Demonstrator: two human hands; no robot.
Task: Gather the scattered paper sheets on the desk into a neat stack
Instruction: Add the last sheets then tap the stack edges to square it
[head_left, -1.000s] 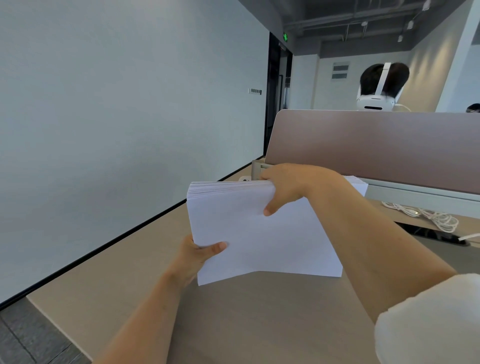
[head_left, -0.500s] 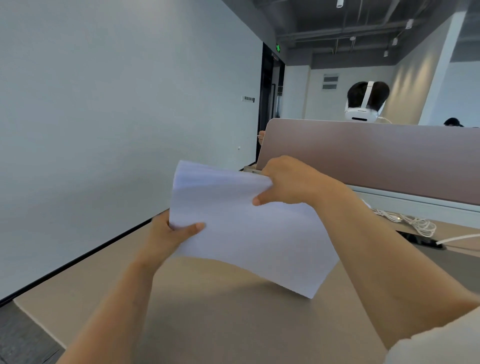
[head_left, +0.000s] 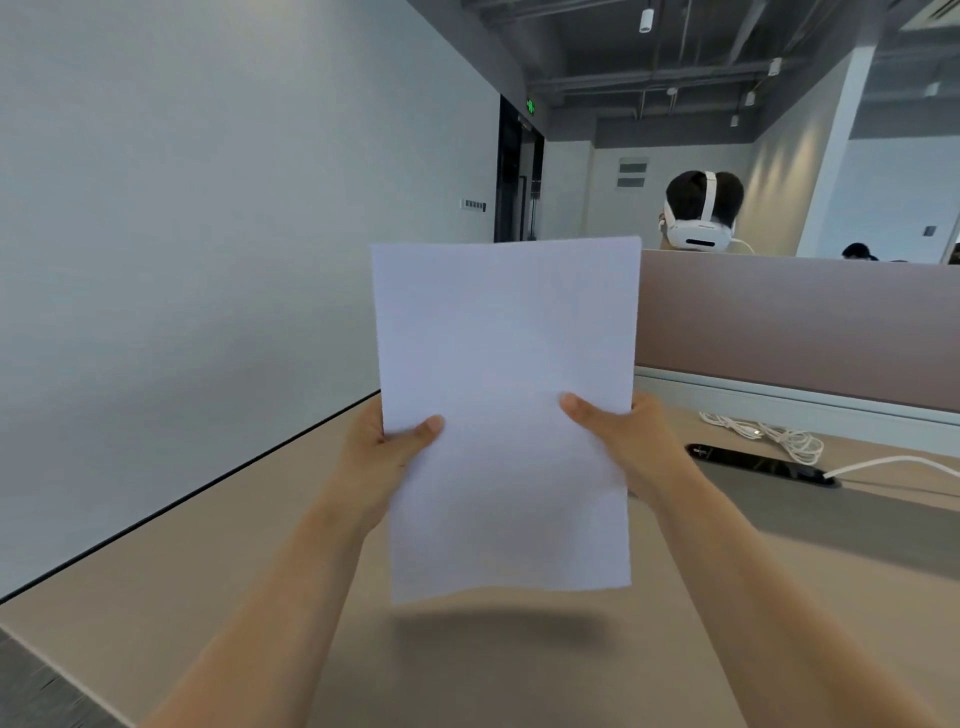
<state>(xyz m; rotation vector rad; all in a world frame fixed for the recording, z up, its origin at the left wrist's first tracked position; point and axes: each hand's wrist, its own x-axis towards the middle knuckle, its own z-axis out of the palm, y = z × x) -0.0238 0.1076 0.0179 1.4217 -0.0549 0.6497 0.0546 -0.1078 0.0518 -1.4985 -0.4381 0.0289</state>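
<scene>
Now upright at frame centre: paper stack (head_left: 506, 415), clear above desk (head_left: 208, 571). Left hand (head_left: 382, 457) and right hand (head_left: 623, 441) pinch its side edges, thumbs in front. Likely best: loosen slightly, tap bottom edge square.

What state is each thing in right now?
Stack: held upright, short edge up, bottom edge seemingly just off the desk.
Left hand: grips the stack's left edge, thumb on the front.
Right hand: grips the right edge, thumb on the front.
Desk: no loose sheets in view.
Cable: coiled, lying on the desk.
</scene>
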